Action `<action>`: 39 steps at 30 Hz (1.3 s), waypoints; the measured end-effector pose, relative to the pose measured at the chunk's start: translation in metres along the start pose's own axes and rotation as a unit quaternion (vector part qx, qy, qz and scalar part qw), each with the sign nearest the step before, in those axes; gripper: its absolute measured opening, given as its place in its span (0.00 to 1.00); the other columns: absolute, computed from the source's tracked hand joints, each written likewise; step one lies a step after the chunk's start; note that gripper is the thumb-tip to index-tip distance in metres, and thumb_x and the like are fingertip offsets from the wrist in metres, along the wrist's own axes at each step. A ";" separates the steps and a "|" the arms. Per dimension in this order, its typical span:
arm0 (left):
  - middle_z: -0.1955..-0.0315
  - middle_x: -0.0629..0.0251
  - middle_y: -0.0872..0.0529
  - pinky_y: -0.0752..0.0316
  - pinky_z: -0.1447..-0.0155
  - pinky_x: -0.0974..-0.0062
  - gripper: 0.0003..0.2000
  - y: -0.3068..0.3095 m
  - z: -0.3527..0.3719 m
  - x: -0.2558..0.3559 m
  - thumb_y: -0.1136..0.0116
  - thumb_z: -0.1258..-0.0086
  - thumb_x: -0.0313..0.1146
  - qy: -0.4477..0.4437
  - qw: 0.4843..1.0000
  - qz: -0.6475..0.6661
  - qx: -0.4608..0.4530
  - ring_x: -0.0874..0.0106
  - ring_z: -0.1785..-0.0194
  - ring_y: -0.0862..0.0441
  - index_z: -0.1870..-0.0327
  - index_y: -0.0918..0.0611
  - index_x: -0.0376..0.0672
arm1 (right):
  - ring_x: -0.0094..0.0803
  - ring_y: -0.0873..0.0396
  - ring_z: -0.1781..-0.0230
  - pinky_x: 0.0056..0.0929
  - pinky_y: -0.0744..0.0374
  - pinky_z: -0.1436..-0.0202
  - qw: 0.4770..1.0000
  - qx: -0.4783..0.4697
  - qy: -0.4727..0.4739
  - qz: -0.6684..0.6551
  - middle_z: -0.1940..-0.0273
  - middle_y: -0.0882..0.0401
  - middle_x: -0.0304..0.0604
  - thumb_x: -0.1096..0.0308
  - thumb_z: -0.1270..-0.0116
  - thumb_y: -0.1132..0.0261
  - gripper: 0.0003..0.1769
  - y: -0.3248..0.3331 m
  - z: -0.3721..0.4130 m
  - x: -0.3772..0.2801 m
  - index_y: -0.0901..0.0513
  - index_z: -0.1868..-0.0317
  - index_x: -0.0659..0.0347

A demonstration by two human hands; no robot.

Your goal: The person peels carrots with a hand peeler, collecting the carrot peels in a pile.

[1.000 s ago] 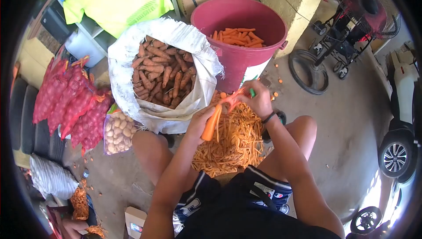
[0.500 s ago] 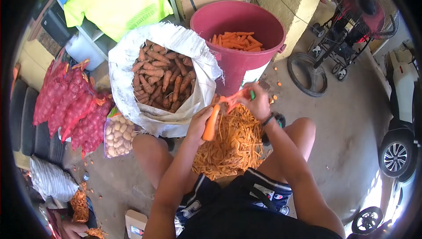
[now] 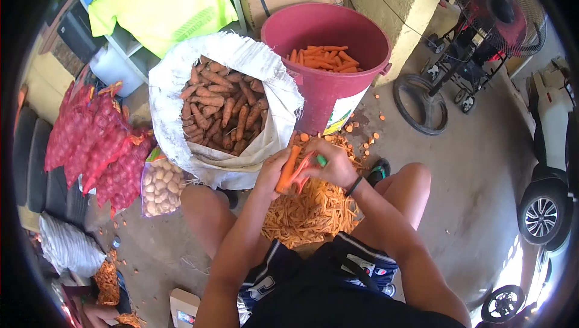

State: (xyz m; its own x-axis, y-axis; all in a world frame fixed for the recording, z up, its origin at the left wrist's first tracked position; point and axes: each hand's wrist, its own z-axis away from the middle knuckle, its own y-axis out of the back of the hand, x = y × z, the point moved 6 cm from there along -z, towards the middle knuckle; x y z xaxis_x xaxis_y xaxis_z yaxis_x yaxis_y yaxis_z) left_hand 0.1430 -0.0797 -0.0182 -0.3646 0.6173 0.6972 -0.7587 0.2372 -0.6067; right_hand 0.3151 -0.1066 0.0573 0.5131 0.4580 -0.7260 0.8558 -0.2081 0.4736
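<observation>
My left hand is closed around a carrot, which points up and slightly right. In my right hand is a red and green peeler, its head against the carrot's lower part. Below both hands lies a large pile of orange peelings. An open white sack full of unpeeled carrots stands beyond my left hand. Beyond my right hand is a dark red bin with peeled carrots inside.
Red net bags and a bag of potatoes stand at the left. A fan with a round base is at the upper right, a wheel at the right edge. Another person's leg shows at the lower left.
My right hand has moved down and left with the peeler, from beyond the carrot's upper end to its lower part. The carrot has shifted slightly in my left hand.
</observation>
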 end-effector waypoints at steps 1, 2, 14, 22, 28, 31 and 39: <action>0.60 0.67 0.16 0.20 0.63 0.77 0.17 -0.003 0.003 0.003 0.49 0.18 0.38 -0.002 1.000 0.001 0.021 0.77 0.64 0.18 0.37 0.21 0.38 | 0.37 0.14 0.64 0.34 0.16 0.58 1.000 -0.019 0.002 -0.001 0.60 0.15 0.44 0.64 0.51 0.16 0.25 -0.006 0.001 -0.003 0.16 0.55 0.60; 0.61 0.66 0.16 0.20 0.63 0.77 0.17 0.005 0.004 0.001 0.49 0.18 0.38 -0.004 1.000 -0.024 0.019 0.77 0.65 0.18 0.38 0.21 0.38 | 0.37 0.14 0.64 0.34 0.16 0.58 0.999 -0.036 0.000 -0.005 0.60 0.15 0.45 0.63 0.51 0.16 0.25 -0.012 0.004 -0.005 0.16 0.55 0.60; 0.63 0.65 0.15 0.20 0.65 0.78 0.16 0.016 0.001 -0.010 0.50 0.17 0.40 0.006 0.995 -0.100 -0.001 0.75 0.64 0.15 0.41 0.21 0.37 | 0.35 0.16 0.67 0.33 0.17 0.62 0.999 -0.022 0.015 0.046 0.64 0.17 0.42 0.58 0.52 0.15 0.27 -0.002 0.001 -0.003 0.17 0.56 0.59; 0.63 0.63 0.15 0.21 0.64 0.78 0.23 -0.035 0.020 0.066 0.47 0.19 0.47 -0.136 0.982 -0.125 -0.030 0.76 0.67 0.19 0.39 0.18 0.35 | 0.48 0.14 0.60 0.44 0.17 0.56 0.960 -0.006 -0.225 0.166 0.60 0.14 0.53 0.52 0.44 0.21 0.27 0.028 0.004 0.081 0.16 0.49 0.60; 0.63 0.61 0.14 0.21 0.66 0.77 0.24 0.031 0.016 0.053 0.52 0.17 0.52 0.103 0.977 -0.179 -0.055 0.72 0.69 0.17 0.42 0.20 0.36 | 0.51 0.14 0.56 0.46 0.18 0.52 0.963 -0.050 -0.199 0.172 0.56 0.14 0.54 0.59 0.34 0.30 0.21 0.004 0.019 0.068 0.16 0.43 0.55; 0.67 0.64 0.16 0.24 0.67 0.78 0.21 0.022 0.014 0.035 0.44 0.20 0.48 0.020 0.978 -0.195 -0.072 0.76 0.72 0.20 0.47 0.18 0.35 | 0.52 0.15 0.56 0.45 0.17 0.53 0.962 -0.050 -0.218 0.157 0.56 0.14 0.53 0.62 0.33 0.32 0.17 0.005 0.018 0.047 0.16 0.46 0.56; 0.63 0.68 0.15 0.24 0.59 0.80 0.20 -0.008 0.015 0.037 0.32 0.28 0.32 -0.154 0.922 -0.354 -0.030 0.81 0.65 0.21 0.38 0.20 0.35 | 0.54 0.15 0.60 0.46 0.17 0.56 0.978 -0.067 -0.160 0.120 0.60 0.14 0.56 0.65 0.35 0.32 0.12 -0.021 0.016 0.031 0.16 0.53 0.60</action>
State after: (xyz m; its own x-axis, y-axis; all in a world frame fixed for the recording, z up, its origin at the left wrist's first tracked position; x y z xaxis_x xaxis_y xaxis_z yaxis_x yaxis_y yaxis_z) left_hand 0.1279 -0.0699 0.0177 0.0666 0.0518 0.9964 -0.8375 0.5457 0.0276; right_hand 0.3145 -0.1016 0.0170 0.7108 0.1122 -0.6943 0.7028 -0.1517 0.6950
